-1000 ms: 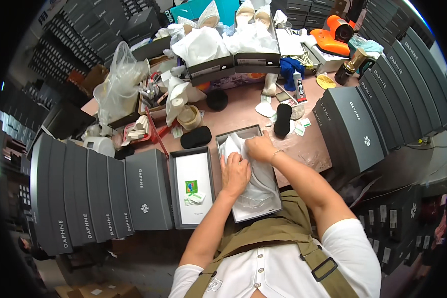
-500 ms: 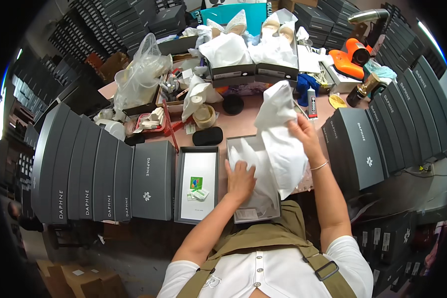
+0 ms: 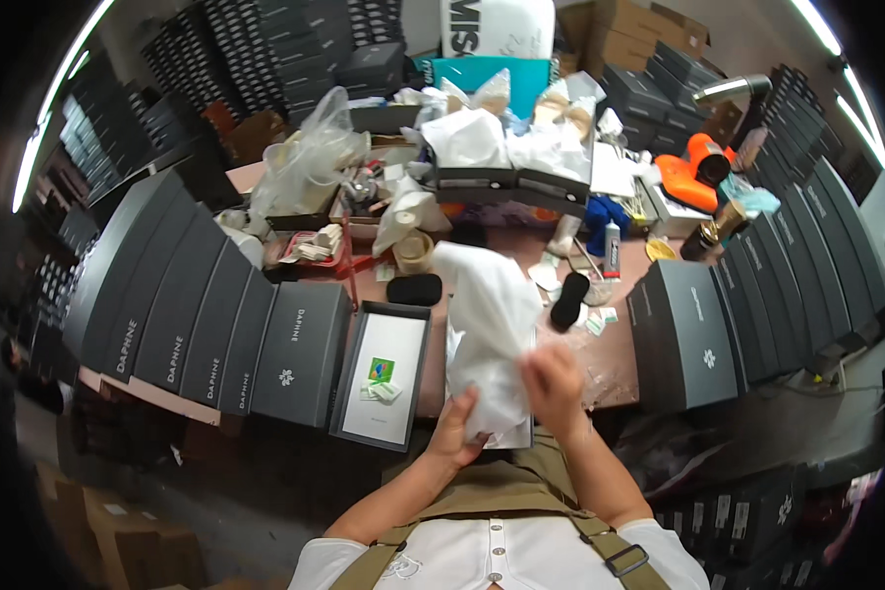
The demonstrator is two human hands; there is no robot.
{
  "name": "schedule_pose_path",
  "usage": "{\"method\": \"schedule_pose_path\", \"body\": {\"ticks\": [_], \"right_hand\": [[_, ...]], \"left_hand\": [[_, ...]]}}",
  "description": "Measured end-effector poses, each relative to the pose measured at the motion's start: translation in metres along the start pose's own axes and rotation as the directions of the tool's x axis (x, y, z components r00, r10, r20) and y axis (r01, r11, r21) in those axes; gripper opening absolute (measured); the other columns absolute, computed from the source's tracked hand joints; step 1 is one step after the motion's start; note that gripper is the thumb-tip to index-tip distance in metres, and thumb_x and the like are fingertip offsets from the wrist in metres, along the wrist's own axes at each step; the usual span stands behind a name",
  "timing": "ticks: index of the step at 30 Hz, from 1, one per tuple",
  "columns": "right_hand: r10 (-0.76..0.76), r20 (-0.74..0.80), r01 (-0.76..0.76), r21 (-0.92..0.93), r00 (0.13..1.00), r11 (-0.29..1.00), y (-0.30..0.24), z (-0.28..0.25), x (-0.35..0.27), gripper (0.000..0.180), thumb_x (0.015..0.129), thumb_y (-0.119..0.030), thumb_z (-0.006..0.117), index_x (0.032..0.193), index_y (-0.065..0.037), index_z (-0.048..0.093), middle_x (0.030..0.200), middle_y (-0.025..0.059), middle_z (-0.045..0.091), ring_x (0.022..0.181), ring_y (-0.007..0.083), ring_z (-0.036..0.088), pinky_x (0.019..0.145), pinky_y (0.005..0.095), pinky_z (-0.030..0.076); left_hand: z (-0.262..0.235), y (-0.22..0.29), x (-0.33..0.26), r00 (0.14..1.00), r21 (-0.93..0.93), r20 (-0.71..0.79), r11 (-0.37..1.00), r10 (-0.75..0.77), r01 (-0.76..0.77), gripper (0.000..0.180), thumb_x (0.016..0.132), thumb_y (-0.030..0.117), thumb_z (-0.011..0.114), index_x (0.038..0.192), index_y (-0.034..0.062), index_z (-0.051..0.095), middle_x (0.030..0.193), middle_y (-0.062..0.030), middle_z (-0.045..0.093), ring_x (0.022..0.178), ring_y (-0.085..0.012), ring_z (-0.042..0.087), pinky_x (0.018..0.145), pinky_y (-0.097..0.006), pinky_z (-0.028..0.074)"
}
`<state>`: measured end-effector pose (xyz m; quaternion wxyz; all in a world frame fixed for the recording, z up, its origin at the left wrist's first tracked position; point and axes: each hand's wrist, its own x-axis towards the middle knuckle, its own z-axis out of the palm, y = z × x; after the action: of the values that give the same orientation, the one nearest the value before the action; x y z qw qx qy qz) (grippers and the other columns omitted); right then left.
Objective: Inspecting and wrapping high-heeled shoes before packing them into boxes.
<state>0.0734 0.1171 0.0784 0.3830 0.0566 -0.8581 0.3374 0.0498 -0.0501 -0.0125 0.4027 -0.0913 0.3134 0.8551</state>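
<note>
White wrap [image 3: 487, 324] has swung left and down from its raised spot on the right; left hand [image 3: 454, 430] is up out of the box and on the wrap's lower end, so both hands now work at the one piece; it lies over the box [image 3: 517, 435], hiding most of it. Table [image 3: 600, 366]: bare strip right of the wrap, best room for moving; left stack [image 3: 167, 295] and right stack [image 3: 693, 334] wall both sides; shallow tray [image 3: 395, 339] sits close on the left, tight there; box's near end looks past the table's front edge; black pad [image 3: 414, 289] beyond the tray, smaller glue tube [image 3: 612, 252] farther off right. Grip: left closed on the wrap; right hand [image 3: 553, 388] blurred at its right edge, fingers bunched, can't tell if pinching.
</note>
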Motion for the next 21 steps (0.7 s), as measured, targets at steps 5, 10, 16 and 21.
{"method": "schedule_pose_path", "body": {"ticks": [5,10,16,21], "right_hand": [[-0.318,0.416,0.212,0.280,0.852,0.936,-0.013,-0.008,-0.037,0.025,0.080,-0.007,0.067,0.104,-0.003,0.062,0.083,0.0122,0.059,0.070,0.0270,0.059,0.063,0.0336,0.049],[0.409,0.483,-0.631,0.544,0.775,0.554,0.003,-0.011,-0.007,0.052,0.087,-0.015,0.063,0.131,0.001,0.041,0.118,0.0138,0.055,0.101,0.0185,0.055,0.081,0.0316,0.049],[0.122,0.421,-0.289,0.359,0.899,0.887,-0.027,0.001,-0.026,0.017,0.082,-0.006,0.062,0.099,-0.002,0.063,0.087,0.0107,0.063,0.076,0.0208,0.061,0.068,0.0301,0.047],[0.007,0.891,-0.141,0.064,0.454,0.988,-0.002,0.002,-0.050,0.035,0.078,-0.019,0.071,0.107,-0.004,0.059,0.099,0.0139,0.061,0.091,0.0319,0.061,0.076,0.0358,0.049]], "left_hand": [[-0.009,0.019,-0.034,0.968,0.005,0.141,0.978,0.208,-0.210,0.082,0.080,0.053,0.066,0.139,0.0079,0.032,0.129,-0.0066,0.049,0.122,-0.0224,0.047,0.100,-0.039,0.041],[-0.025,0.037,-0.038,0.927,0.100,0.320,0.965,0.198,-0.240,0.087,0.075,0.042,0.076,0.138,0.0041,0.030,0.130,-0.0084,0.048,0.123,-0.0228,0.046,0.099,-0.038,0.043],[-0.042,0.030,-0.043,0.937,0.001,0.241,0.966,0.252,-0.260,0.094,0.079,0.064,0.058,0.144,0.0063,0.023,0.141,-0.0103,0.040,0.127,-0.0247,0.042,0.105,-0.042,0.037],[-0.054,0.052,-0.036,0.972,0.095,0.112,0.972,0.205,-0.216,0.092,0.071,0.048,0.076,0.140,0.0053,0.032,0.133,-0.0090,0.048,0.118,-0.0240,0.051,0.099,-0.040,0.043]]}}
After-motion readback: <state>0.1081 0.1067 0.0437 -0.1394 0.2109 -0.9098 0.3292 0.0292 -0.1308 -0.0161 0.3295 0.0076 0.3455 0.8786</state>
